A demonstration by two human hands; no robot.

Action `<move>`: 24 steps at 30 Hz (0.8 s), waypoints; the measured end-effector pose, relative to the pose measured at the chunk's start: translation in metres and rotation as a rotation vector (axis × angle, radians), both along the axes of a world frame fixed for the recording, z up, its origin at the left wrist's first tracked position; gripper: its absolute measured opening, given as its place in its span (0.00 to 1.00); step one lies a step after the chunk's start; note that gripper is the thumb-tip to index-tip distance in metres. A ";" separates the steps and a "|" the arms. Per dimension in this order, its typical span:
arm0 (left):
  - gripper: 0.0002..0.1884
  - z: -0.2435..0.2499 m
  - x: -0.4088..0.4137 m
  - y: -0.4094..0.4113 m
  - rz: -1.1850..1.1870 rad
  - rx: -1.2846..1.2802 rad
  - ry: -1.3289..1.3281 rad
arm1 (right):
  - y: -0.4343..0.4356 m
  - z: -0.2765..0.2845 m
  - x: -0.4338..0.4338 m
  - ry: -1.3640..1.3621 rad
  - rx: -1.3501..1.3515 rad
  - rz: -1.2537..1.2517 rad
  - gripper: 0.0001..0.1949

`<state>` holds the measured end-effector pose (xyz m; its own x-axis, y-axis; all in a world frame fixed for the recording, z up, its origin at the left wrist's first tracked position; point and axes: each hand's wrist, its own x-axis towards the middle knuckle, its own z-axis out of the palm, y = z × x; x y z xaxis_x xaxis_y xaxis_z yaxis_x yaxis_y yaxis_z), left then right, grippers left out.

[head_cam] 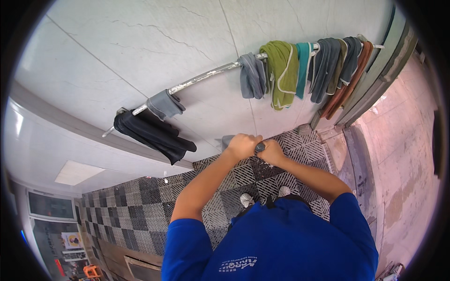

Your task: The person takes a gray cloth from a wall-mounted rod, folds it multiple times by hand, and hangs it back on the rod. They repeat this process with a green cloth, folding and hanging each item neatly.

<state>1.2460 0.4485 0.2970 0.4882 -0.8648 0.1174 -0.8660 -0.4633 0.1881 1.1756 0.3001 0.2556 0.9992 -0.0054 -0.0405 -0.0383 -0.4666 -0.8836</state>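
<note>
My left hand is closed in a fist on a grey cloth, and a loose end of it sticks out on the left, close to the wall. Right beside it, my right hand is also closed, the two fists nearly touching. Between them bulges a dark grey rounded piece, which looks like a tight fold of the same cloth. Most of the cloth is hidden inside my fingers. Both hands are held out over the floor in front of the wall.
A worn metal rail crosses the wall, bearing a black cloth, a small grey cloth, a green towel and several others. Grey grid floor tiles lie underfoot. A raised ledge runs along the right.
</note>
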 end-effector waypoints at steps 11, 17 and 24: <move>0.08 0.037 0.039 -0.037 -0.193 -0.147 -0.450 | 0.007 0.049 0.006 0.260 1.075 -0.354 0.07; 0.09 0.060 0.052 -0.048 -0.199 -0.184 -0.580 | 0.006 0.057 0.019 0.274 1.360 -0.277 0.10; 0.19 0.040 0.051 -0.038 -0.020 -0.615 -0.410 | 0.007 0.073 0.016 0.482 1.525 -0.147 0.12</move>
